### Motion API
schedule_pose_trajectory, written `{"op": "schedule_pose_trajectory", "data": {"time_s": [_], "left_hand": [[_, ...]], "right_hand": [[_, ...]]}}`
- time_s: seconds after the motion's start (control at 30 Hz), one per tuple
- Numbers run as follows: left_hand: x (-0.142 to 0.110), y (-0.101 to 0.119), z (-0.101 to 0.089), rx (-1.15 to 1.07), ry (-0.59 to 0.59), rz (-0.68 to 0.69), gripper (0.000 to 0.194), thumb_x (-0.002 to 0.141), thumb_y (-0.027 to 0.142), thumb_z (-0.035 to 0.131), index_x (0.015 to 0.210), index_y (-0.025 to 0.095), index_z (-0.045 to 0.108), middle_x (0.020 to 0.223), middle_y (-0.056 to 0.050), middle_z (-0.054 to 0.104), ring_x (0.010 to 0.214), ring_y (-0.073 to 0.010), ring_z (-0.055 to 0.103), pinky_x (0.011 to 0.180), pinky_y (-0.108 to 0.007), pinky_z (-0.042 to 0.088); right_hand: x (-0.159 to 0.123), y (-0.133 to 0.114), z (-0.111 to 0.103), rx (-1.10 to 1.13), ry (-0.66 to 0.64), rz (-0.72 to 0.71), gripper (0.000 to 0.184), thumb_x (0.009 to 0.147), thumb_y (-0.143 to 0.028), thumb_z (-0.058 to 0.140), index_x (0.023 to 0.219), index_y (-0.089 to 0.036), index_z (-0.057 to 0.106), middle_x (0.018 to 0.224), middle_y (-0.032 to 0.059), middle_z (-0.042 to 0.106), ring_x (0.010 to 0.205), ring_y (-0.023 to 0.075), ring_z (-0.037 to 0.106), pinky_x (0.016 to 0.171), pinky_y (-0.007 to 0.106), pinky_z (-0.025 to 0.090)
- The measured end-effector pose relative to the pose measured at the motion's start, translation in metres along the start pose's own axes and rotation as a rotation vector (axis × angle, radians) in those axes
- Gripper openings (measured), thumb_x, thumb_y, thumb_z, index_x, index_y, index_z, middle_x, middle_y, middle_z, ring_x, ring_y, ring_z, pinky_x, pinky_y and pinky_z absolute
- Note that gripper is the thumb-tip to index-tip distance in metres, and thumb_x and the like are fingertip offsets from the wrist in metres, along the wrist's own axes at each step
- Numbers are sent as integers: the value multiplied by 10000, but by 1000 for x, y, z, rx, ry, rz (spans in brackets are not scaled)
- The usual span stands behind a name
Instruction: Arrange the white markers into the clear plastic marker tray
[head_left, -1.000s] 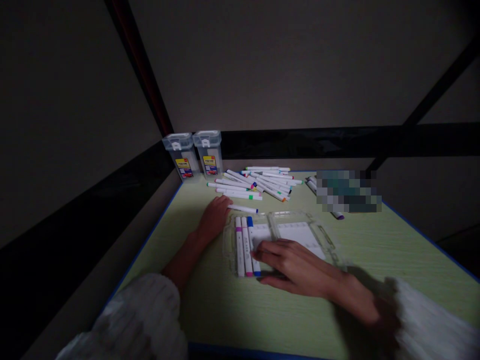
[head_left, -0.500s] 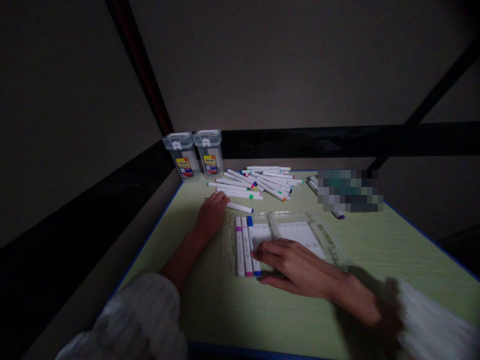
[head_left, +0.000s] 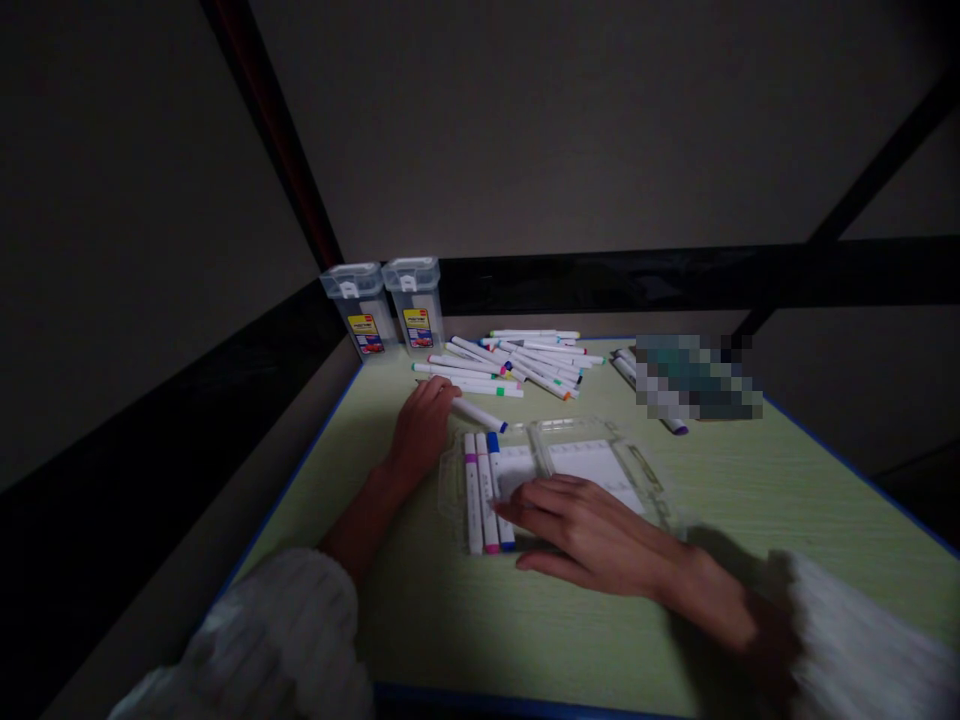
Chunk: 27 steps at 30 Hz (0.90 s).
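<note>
Head view: left hand (head_left: 424, 425) grips a marker (head_left: 480, 412), its blue end just swung nearer the case (head_left: 541, 450); right hand (head_left: 592, 530), loosely open, fingertips at three markers (head_left: 484, 500) inside.

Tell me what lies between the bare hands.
The head view shows three white markers side by side in a clear plastic case, and a white, blue-tipped marker in the left hand.

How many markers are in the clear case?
3, side by side at the left end of the case: violet-banded marker outermost, pink-tipped marker in the middle, blue-tipped marker nearest the right hand. That hand may hide more.
</note>
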<state>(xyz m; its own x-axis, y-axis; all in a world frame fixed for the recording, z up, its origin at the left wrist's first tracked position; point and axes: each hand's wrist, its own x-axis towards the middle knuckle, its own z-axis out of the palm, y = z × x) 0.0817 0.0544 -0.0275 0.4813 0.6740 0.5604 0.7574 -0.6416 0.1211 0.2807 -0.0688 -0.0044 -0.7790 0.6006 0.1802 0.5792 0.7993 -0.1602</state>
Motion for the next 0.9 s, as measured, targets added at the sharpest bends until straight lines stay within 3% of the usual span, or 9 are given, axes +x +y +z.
{"op": "schedule_pose_trajectory", "data": {"time_s": [0.17,0.27,0.47,0.77,0.9], "left_hand": [[0,4,-2,-84,56,62,184,818,125,370,895,132,537,907,-70,521,873,-181,454,800,-320,394],[0,10,-4,-134,59,158,191,834,148,356,884,134,539,902,-66,523,853,-167,458,785,-306,402],[-2,26,-9,-176,0,324,186,834,139,360,864,130,543,892,-64,542,839,-154,460,772,-282,410],[-6,36,-8,-226,-36,354,212,838,144,359,844,138,571,912,-57,578,842,-147,494,778,-276,408],[-6,38,-8,-229,-131,329,224,834,148,372,843,154,596,916,-48,604,835,-142,522,771,-277,399]], "right_hand": [[-3,5,-1,-40,226,130,322,886,-304,326,1083,-141,522,897,79,550,799,177,520,696,332,453],[-4,7,-2,-33,296,199,322,893,-259,296,1111,-145,503,910,90,529,798,173,509,676,322,458],[-2,7,-1,-108,190,155,346,901,-254,283,1185,-162,457,778,49,517,694,158,495,616,306,447],[-1,8,3,-163,128,69,335,902,-297,287,1139,-172,489,764,32,527,695,151,512,614,297,425],[-1,6,2,-147,91,53,328,901,-307,289,1119,-178,498,795,32,534,691,147,517,630,303,422]]}}
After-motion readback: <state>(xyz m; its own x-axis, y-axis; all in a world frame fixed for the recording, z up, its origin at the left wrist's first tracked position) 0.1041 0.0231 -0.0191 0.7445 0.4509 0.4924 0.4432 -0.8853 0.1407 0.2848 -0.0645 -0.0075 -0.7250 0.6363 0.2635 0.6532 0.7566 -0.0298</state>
